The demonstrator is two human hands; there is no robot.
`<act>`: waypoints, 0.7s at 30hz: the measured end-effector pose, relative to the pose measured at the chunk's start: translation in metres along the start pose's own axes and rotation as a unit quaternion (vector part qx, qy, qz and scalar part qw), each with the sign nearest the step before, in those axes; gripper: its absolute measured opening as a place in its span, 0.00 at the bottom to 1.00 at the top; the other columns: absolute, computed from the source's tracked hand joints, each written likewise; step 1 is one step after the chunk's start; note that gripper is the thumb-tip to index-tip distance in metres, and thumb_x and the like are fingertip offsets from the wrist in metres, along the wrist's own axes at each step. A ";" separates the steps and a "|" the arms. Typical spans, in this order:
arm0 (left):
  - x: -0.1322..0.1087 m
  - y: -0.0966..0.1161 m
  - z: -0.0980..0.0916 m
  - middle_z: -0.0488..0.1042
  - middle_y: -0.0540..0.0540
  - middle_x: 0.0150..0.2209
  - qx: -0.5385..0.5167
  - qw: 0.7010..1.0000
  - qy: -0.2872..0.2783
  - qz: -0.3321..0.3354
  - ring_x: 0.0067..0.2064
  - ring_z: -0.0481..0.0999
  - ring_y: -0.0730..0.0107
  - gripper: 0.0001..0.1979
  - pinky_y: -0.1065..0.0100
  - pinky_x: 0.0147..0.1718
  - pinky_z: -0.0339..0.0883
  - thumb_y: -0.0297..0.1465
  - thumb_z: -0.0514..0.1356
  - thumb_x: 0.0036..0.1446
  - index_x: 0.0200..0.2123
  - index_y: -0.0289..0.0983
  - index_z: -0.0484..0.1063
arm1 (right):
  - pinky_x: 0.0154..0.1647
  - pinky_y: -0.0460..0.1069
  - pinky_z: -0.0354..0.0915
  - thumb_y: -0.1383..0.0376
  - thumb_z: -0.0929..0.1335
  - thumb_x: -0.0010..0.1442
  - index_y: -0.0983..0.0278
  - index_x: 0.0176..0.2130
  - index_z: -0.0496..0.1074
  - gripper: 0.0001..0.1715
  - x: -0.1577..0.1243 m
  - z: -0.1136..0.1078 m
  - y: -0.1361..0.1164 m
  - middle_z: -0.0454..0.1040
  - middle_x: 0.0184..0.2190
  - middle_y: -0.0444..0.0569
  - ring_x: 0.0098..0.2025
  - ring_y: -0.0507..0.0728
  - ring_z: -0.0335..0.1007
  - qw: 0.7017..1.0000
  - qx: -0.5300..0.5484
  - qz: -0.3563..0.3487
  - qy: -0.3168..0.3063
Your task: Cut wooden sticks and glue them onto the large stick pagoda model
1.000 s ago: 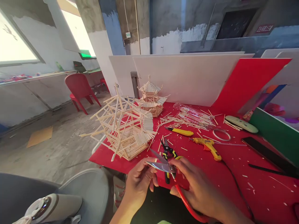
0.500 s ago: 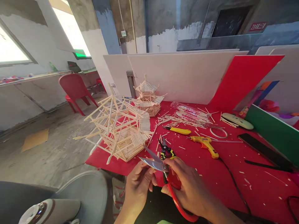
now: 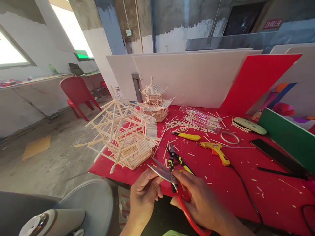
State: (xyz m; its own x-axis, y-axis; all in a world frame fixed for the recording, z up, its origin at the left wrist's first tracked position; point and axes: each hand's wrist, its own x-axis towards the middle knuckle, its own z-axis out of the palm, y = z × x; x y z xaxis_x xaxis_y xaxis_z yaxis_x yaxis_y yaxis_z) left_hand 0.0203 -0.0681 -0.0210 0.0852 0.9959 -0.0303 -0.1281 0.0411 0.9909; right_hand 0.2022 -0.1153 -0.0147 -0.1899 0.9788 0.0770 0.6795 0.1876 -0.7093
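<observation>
We see the right hand (image 3: pixel 199 203) closed around the red handles of a pair of scissors (image 3: pixel 172 183), whose blades stand parted at the near edge of the red table (image 3: pixel 246 183). The left hand (image 3: pixel 144 196) pinches its fingertips together just under the blades; what it grips is too small to tell, perhaps a thin stick. Just behind the scissors lie yellow-handled snips (image 3: pixel 176 159). Farther left a large stick-built roof frame (image 3: pixel 125 134) overhangs the table edge, with a small stick pagoda (image 3: pixel 155 101) behind it. A yellow glue gun (image 3: pixel 216 151) and a yellow utility knife (image 3: pixel 186 136) lie to the right.
</observation>
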 end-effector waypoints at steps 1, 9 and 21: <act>0.000 0.000 0.000 0.70 0.51 0.18 0.000 1.000 0.004 0.002 0.17 0.67 0.73 0.07 0.72 0.16 0.61 0.35 0.69 0.50 0.31 0.38 0.82 | 0.43 0.51 0.68 0.63 0.69 0.59 0.56 0.59 0.63 0.29 -0.001 0.000 0.001 0.73 0.46 0.50 0.44 0.59 0.72 1.000 -0.004 -0.002 0.005; -0.003 0.001 0.004 0.68 0.51 0.16 0.002 1.000 0.014 -0.009 0.17 0.66 0.73 0.07 0.72 0.16 0.61 0.36 0.70 0.47 0.30 0.39 0.82 | 0.44 0.51 0.69 0.63 0.71 0.55 0.58 0.56 0.66 0.29 -0.002 -0.001 0.000 0.73 0.48 0.51 0.47 0.60 0.73 0.999 -0.021 -0.009 0.035; 0.007 0.001 -0.007 0.76 0.50 0.25 -0.129 0.985 0.092 -0.071 0.20 0.68 0.77 0.15 0.77 0.14 0.59 0.35 0.74 0.43 0.34 0.37 0.78 | 0.33 0.51 0.71 0.47 0.64 0.63 0.58 0.58 0.70 0.30 -0.016 -0.010 0.060 0.81 0.39 0.51 0.35 0.62 0.79 0.963 -0.176 0.172 0.113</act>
State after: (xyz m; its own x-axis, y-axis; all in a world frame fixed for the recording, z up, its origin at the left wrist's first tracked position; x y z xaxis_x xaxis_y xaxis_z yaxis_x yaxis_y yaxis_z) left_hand 0.0137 -0.0604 -0.0215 -0.0564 0.9755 -0.2125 -0.3773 0.1762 0.9092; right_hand 0.2533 -0.1189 -0.0514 0.2217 0.9734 0.0585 0.8804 -0.1740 -0.4412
